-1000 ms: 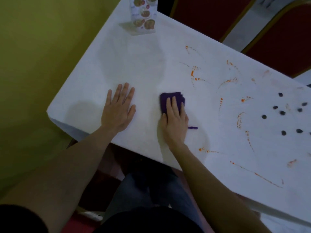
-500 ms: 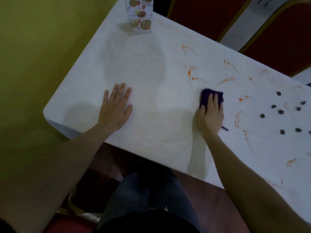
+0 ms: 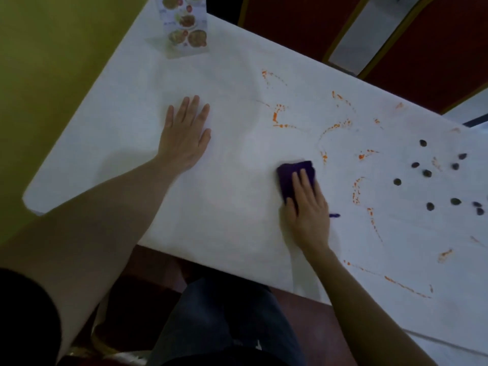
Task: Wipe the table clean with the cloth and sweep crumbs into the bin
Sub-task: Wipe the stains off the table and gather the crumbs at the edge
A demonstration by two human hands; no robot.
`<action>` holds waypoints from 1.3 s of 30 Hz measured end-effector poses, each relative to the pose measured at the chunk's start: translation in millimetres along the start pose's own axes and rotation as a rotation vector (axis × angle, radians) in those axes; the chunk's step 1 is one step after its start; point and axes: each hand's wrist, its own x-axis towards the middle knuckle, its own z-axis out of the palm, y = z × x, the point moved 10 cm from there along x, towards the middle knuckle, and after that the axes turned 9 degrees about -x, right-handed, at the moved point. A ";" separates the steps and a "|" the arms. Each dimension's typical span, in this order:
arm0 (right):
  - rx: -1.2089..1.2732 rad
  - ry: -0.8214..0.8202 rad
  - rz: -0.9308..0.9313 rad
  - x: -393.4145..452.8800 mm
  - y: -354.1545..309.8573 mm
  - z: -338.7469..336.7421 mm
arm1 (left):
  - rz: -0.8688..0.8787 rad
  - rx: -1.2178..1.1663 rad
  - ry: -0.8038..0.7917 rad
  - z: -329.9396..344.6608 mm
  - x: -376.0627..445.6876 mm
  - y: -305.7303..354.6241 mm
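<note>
A small folded purple cloth (image 3: 293, 178) lies flat on the white table (image 3: 229, 212), near the front edge and right of centre. It looks soft, light and limp, likely to bunch or slide unless pressed from above, so a flat palm across its middle suits it better than a pinch. The right hand (image 3: 307, 207) covers its near half, fingers (image 3: 305, 178) straight and close together, pressing down rather than curled around it; a loose thread pokes out beside the wrist. The left hand (image 3: 184, 136) rests well apart to the left, fingers spread flat on bare table, holding nothing. Orange smears (image 3: 356, 191) streak the surface just right of the cloth, and dark crumbs (image 3: 426, 173) lie scattered farther right. A printed menu card (image 3: 184, 25) stands at the far corner.
</note>
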 end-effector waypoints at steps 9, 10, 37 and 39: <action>0.016 0.024 0.319 144.1 81.7 -19.9 | -0.013 0.019 0.059 5.6 6.4 1.3; 0.025 0.019 0.294 160.5 67.6 -18.3 | -0.003 0.022 0.071 5.0 6.6 2.1; 0.040 -0.024 0.011 279.9 -4.7 -12.6 | -0.121 0.074 0.156 1.7 5.4 -9.8; 0.033 -0.036 -0.154 273.0 -52.6 -7.6 | -0.133 0.067 0.141 2.5 5.5 -11.6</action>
